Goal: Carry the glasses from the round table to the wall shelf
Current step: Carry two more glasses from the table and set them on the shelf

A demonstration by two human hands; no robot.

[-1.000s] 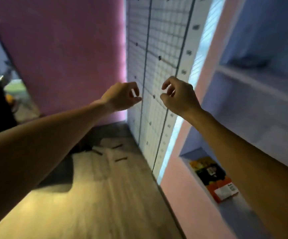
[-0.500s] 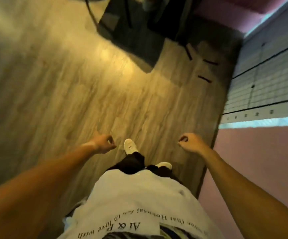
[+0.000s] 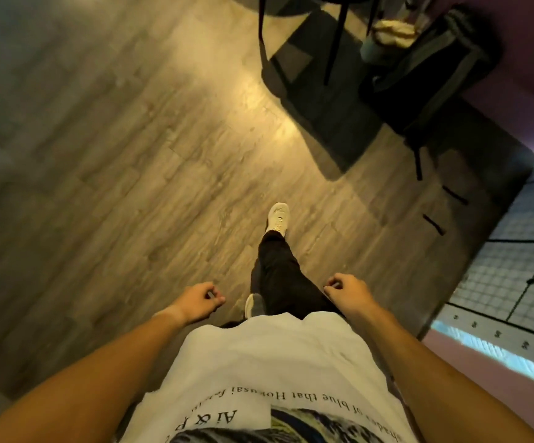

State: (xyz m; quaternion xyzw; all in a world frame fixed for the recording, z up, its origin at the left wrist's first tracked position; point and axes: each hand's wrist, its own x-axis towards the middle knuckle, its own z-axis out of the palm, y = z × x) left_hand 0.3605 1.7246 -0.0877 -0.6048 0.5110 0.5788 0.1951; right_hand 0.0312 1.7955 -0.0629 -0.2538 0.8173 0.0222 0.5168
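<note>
Camera's pointing pretty much straight down here. Closest thing is the white t-shirt (image 3: pixel 269 372) with some printed text and a picture on it, filling the bottom middle. Both bare forearms come in from the lower corners. The left hand (image 3: pixel 197 302) hangs out in front of the shirt hem with the fingers loosely curled in, holding nothing. Same deal with the right hand (image 3: pixel 347 290) on the other side, curled in a loose fist, nothing in it either. They're well apart, one on each side of the legs.

Between the hands there's a leg in black trousers (image 3: pixel 278 273) stepping forward, white sneaker (image 3: pixel 278 219) planted ahead on the wood-look floor (image 3: pixel 131 187). The other shoe (image 3: pixel 254 306) just peeks out by the shirt hem.

Off to the right there's a gridded panel (image 3: pixel 515 276) with black lines and a lit strip along its edge, next to a pink wall.

Further up, black metal legs (image 3: pixel 336 36) of some furniture and a dark bag (image 3: pixel 419 81) sit near a purple wall. No glasses anywhere in view, so can't say where they are.
</note>
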